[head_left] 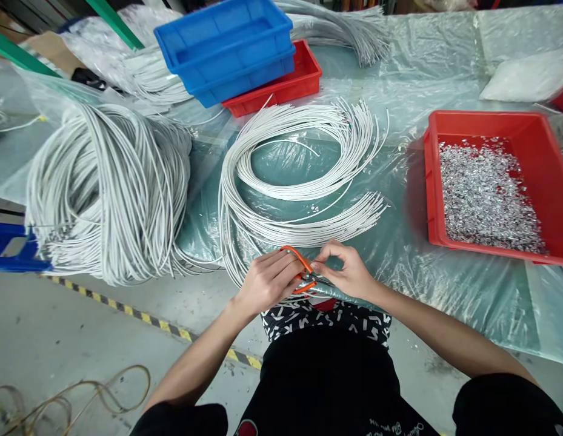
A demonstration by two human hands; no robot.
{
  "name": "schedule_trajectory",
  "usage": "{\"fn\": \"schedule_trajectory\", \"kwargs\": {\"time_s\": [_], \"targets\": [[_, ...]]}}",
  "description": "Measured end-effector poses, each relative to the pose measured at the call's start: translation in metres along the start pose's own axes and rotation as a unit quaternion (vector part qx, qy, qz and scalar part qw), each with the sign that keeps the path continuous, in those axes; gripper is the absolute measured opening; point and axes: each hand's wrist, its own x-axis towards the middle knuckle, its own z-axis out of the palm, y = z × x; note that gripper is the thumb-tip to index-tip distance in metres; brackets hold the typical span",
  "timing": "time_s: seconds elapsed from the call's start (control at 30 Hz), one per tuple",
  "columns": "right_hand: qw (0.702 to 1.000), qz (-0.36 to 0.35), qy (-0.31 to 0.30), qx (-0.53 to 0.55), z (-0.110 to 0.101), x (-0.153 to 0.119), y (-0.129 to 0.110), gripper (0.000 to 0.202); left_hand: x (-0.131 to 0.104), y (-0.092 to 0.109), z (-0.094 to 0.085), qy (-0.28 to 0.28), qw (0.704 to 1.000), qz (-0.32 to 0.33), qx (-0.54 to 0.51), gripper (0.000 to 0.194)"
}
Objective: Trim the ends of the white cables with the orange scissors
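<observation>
My left hand [271,280] is closed around orange-handled pliers [299,257], with its fingers between the two handles. The dark jaws point right, towards my right hand [345,271]. Thumb and forefinger of my right hand are pinched together beside the pliers; whatever is between them is too small to make out. Just beyond both hands, a bundle of white cables [308,233] lies on the table with its cut ends to the right. It bends round on the left into a looped coil [285,191], and some cables run down under my left hand.
A big heap of white cable [126,181] stands at the left. To the right, a red bin [485,118] holds many small shiny metal pieces [485,194]. Blue bins [231,66] rest on a red tray [281,91] at the back. Plastic film covers the table [445,303].
</observation>
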Motion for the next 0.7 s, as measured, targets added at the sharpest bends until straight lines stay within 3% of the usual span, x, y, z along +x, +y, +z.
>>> {"fn": "schedule_trajectory", "kwargs": {"time_s": [0.17,0.27,0.37,0.47,0.57,0.7], "targets": [[0.995,0.057,-0.015,0.077,-0.004,0.004,0.001,0.03,-0.006,-0.003,0.005,0.01,1.0,0.005,-0.02,0.011],[0.992,0.071,-0.017,0.101,-0.004,0.004,0.001,0.027,-0.006,-0.006,0.006,0.025,0.993,-0.065,-0.1,0.01],[0.991,0.077,-0.024,0.11,-0.004,0.004,0.003,0.023,0.003,-0.017,0.009,0.067,0.959,-0.217,-0.169,0.005],[0.993,0.065,-0.004,0.096,-0.003,0.005,0.006,0.022,0.023,-0.036,0.017,0.092,0.901,-0.353,-0.234,0.015],[0.994,0.052,0.033,0.087,-0.004,0.007,0.011,0.024,0.049,-0.058,0.029,0.072,0.86,-0.392,-0.317,0.018],[0.992,0.073,0.026,0.103,-0.007,0.009,0.014,0.027,0.073,-0.079,0.046,0.041,0.851,-0.411,-0.324,0.025]]}}
